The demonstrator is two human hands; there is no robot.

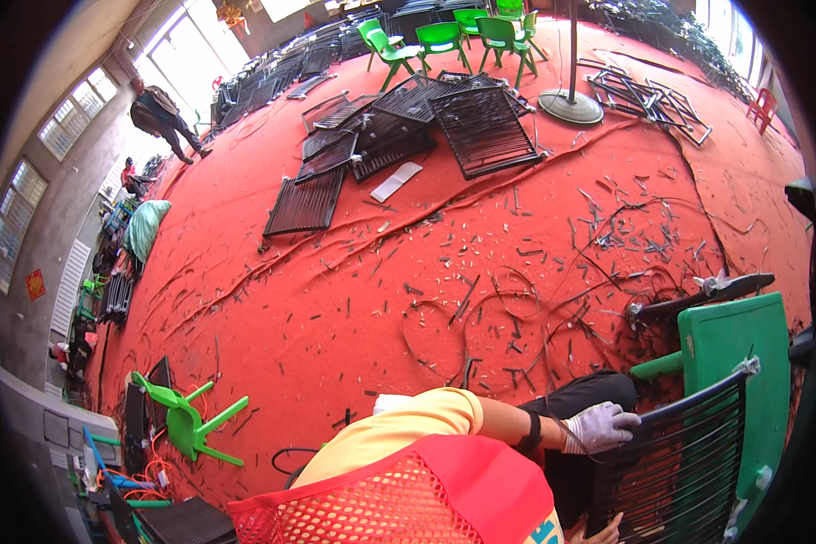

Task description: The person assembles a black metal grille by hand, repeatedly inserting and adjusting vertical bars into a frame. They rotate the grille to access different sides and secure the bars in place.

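My left hand [598, 428], in a white glove, has its fingers closed over the upper corner of a black slatted panel [671, 480]. A thin black strip [553, 363] runs up from the floor and passes beside the glove. The panel leans against a green plastic table [734, 344] tipped on its side. Low in the picture, my right hand [600, 533] is partly cut off by the frame edge; its bare fingers stretch out by the panel's near side. Red mesh cloth [363, 499] and a yellow sleeve [399, 422] cover much of the lower middle.
Black strip scraps [607, 236] litter the red carpet [363, 317]. Stacked black panels [408, 118] lie further off, near green chairs [440, 41] and a round stand base [571, 107]. A green chair [190, 426] lies tipped at left. A person [159, 118] stands far left.
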